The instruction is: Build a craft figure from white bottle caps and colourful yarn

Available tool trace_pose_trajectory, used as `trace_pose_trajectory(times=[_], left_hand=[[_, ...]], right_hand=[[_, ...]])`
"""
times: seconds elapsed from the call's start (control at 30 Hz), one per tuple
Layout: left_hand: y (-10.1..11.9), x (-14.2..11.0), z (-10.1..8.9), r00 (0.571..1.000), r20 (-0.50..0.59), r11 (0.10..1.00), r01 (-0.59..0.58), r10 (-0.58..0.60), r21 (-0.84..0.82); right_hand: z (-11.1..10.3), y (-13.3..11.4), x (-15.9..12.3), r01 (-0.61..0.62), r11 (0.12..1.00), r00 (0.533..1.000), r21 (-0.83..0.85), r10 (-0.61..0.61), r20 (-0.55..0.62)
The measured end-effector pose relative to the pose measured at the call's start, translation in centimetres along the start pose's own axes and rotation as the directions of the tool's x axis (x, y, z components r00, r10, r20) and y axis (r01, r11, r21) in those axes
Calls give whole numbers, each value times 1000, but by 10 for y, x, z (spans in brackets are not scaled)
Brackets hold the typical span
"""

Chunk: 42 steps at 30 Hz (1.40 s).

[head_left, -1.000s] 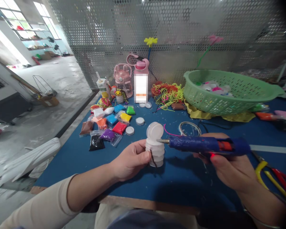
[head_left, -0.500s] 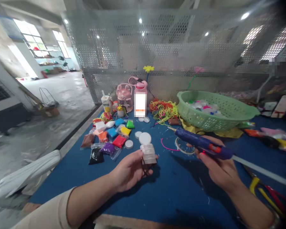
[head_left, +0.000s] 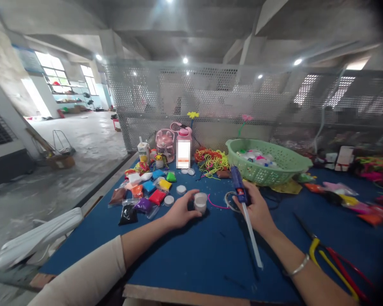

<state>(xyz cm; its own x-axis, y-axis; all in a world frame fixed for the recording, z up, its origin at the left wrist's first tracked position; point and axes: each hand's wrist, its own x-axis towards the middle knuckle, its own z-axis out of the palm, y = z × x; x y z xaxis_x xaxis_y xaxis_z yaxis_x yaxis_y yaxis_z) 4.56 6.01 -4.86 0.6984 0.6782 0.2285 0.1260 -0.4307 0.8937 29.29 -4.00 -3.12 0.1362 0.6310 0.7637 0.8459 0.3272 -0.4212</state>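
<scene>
My left hand (head_left: 180, 211) curves its thumb and fingers around the side of a small whitish jar (head_left: 200, 205), which appears upright at the table top. In my right hand (head_left: 257, 208) is a blue hot glue gun (head_left: 238, 182), nozzle pointing up and away. A long pale glue stick (head_left: 252, 238) sticks out of its back end toward me. Left of the jar lie two white round lids, one farther off (head_left: 181, 189) and one nearer (head_left: 169, 200). A pink cord (head_left: 215, 205) lies between the jar and my right hand.
Colourful clay packets (head_left: 143, 205) lie at the left. Pink bottles (head_left: 165, 144) and tangled yarn (head_left: 213, 162) stand behind, beside a green basket (head_left: 268, 165) of small bags. Yellow-and-red-handled scissors (head_left: 314, 246) lie at right. A perforated metal screen (head_left: 210, 97) closes the back.
The jar, tilted in my left hand before, now appears upright at the table. My right hand has moved left, turning the glue gun from pointing left to pointing up and away. The view has tilted up.
</scene>
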Motion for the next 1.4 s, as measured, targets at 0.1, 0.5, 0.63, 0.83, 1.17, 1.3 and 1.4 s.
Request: trace_pose_trajectory(times=[0.1, 0.5, 0.63, 0.83, 1.17, 1.3, 1.4], left_hand=[[-7, 6, -1, 1000, -2, 998, 30, -30, 52], [78, -49, 49, 983, 67, 985, 171, -172, 19], [94, -33, 93, 910, 332, 838, 373, -248, -398], [88, -20, 100, 920, 216, 707, 390, -327, -590], [75, -26, 78, 889, 299, 764, 452, -346, -461], [66, -52, 54, 930, 320, 963, 233, -180, -135], [57, -62, 36, 933, 330, 990, 142, -142, 25]], right_hand=[[0, 2, -1, 15, 1000, 1000, -9, -15, 0], [0, -16, -4, 42, 976, 999, -216, -39, 15], [-1, -19, -7, 18, 961, 1000, -276, -14, 19], [-1, -19, -8, 42, 954, 999, -296, -31, 42], [-12, 21, 2, 98, 922, 965, -376, 4, 262], [-24, 56, 10, 91, 875, 923, -475, 105, 370], [-28, 72, 11, 105, 851, 887, -515, 154, 435]])
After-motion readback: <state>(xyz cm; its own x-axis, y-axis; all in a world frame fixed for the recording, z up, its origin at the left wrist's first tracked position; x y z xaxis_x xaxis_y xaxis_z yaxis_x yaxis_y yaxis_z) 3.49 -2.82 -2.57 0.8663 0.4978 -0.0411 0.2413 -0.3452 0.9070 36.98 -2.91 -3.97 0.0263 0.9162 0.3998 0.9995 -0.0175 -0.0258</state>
